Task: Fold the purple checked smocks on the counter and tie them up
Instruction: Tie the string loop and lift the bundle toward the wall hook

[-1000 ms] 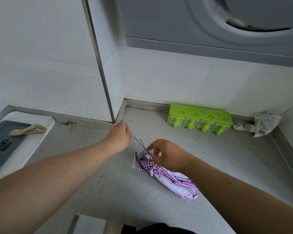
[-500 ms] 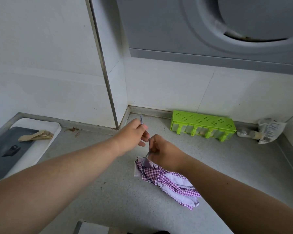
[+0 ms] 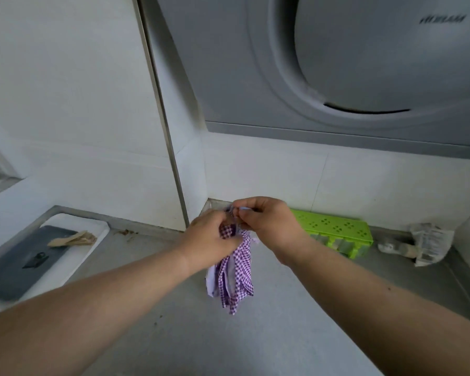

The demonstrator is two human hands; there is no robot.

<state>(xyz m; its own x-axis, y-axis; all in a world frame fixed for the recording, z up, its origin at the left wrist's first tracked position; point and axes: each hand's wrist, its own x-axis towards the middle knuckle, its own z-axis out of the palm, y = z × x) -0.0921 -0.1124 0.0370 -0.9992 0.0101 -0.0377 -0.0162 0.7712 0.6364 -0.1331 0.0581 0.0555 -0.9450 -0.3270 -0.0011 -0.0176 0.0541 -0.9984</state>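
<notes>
A bunched purple checked smock (image 3: 235,272) hangs in the air above the grey counter (image 3: 296,316), held by its top end. My left hand (image 3: 213,237) grips that top end of the bundle. My right hand (image 3: 266,221) is just to its right, fingers touching the left hand, and pinches a thin pale string (image 3: 243,209) at the top of the smock. The knot area is hidden between my fingers.
A green plastic rack (image 3: 334,230) lies against the back wall. A crumpled clear bag with a tube (image 3: 421,244) lies at the right corner. A white tray with a dark board and wooden pegs (image 3: 73,238) is at the left. A grey appliance hangs overhead.
The smock has been lifted off the counter and now hangs from my hands. Both hands rose and came together at its top; the string is drawn short.
</notes>
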